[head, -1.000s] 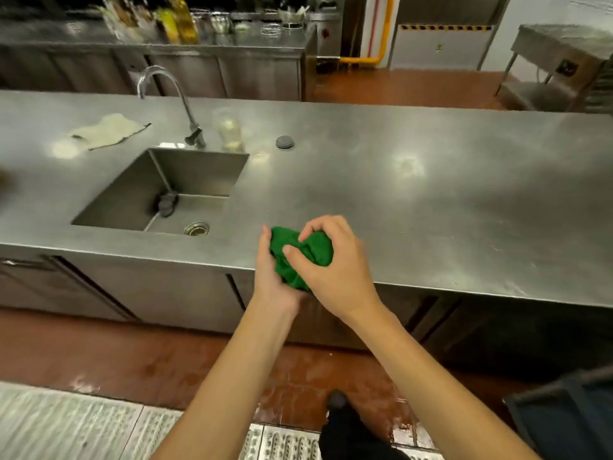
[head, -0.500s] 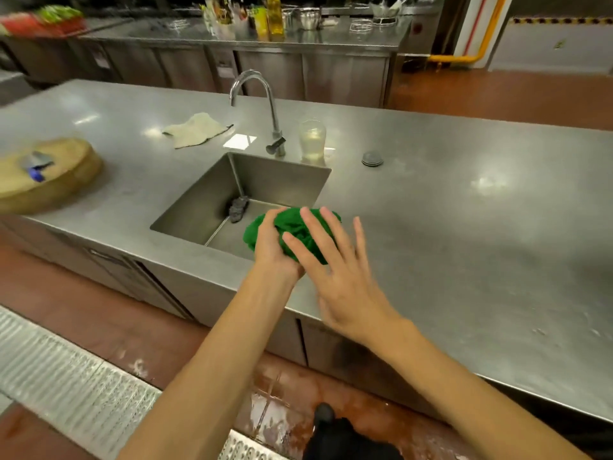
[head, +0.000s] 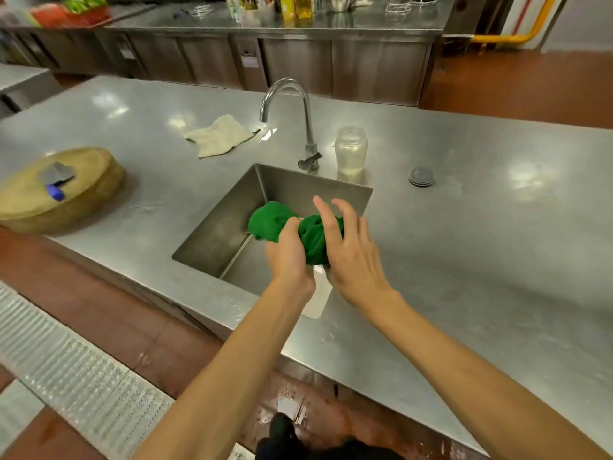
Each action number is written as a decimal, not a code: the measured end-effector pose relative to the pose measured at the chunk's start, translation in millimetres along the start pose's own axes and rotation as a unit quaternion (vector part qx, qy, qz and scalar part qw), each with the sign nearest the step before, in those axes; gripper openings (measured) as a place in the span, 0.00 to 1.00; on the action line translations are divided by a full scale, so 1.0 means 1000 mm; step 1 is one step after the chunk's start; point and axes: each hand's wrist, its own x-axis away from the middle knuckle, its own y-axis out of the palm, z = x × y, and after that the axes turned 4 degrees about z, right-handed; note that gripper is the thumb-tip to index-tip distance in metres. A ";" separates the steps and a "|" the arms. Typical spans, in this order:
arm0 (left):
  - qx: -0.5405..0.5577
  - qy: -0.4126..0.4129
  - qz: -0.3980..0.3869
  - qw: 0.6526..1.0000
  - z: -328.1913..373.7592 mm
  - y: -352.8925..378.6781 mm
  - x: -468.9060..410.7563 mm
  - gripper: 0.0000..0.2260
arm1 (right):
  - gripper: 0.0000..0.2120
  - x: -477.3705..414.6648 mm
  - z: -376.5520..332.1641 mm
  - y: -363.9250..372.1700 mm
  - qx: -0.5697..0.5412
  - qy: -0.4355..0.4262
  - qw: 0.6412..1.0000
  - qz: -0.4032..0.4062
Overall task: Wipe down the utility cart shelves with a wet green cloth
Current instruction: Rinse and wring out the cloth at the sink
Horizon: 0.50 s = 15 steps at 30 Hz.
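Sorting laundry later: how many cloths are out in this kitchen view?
2: the green cloth bunched in both hands over the sink, and a pale cloth flat on the counter left of the faucet. Others may be hidden.

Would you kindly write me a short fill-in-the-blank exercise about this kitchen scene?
1. Both hands hold the bunched green cloth over the steel ____.
2. The clear glass jar stands just right of the curved chrome ____.
3. The round wooden chopping block lies on the counter's ____ side.
4. The left hand is ____ around the cloth.

Answers: sink; faucet; left; closed
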 end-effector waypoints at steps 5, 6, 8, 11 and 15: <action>-0.021 0.070 -0.042 0.996 0.034 0.011 -0.044 0.08 | 0.51 -0.041 -0.014 0.044 -0.020 0.098 0.994 -0.049; -0.025 0.073 -0.053 0.996 0.041 0.013 -0.054 0.08 | 0.49 -0.050 -0.018 0.052 -0.023 0.120 0.991 -0.059; -0.031 0.084 -0.063 0.994 0.055 0.016 -0.076 0.08 | 0.44 -0.071 -0.023 0.065 -0.038 0.165 0.983 -0.070; -0.049 0.095 -0.080 0.991 0.073 0.025 -0.105 0.07 | 0.33 -0.103 -0.030 0.075 -0.069 0.222 0.969 -0.083; -0.070 0.092 -0.123 0.986 0.093 0.035 -0.143 0.08 | 0.24 -0.138 -0.034 0.096 -0.110 0.290 0.943 -0.118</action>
